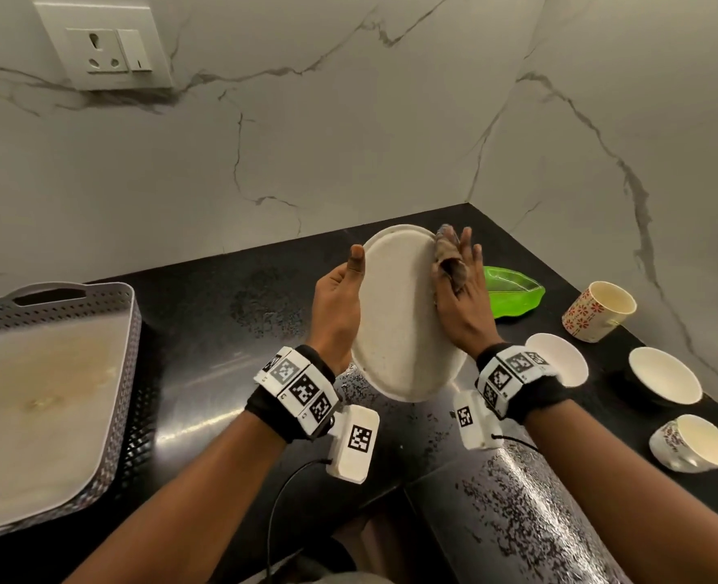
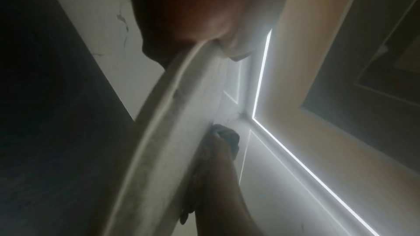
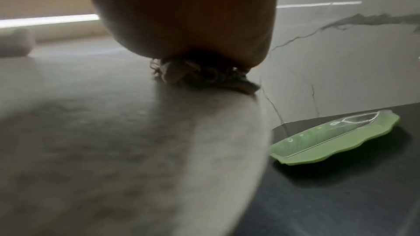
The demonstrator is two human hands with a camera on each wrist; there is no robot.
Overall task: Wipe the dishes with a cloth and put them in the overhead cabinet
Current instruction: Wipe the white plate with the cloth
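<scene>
Held above the black counter [image 1: 239,297], tilted, well short of the marble wall: speckled plate [image 1: 399,314]. Gripped at its left rim by the left hand [image 1: 336,301], thumb over the edge. Pressed onto its right side by the right hand [image 1: 460,297], fingers spread flat: brownish cloth [image 1: 448,263]. Just beyond the right rim, a green leaf dish [image 1: 513,295]; further right, patterned cup [image 1: 599,310], white bowls [image 1: 665,381] and a second cup [image 1: 692,442], crowding that side. At far left, grey perforated tray [image 1: 129,326]; bare counter between. Only from the left wrist: lit strip under the cabinet [image 2: 261,82]. Only from the right wrist: water beads on the dish.
</scene>
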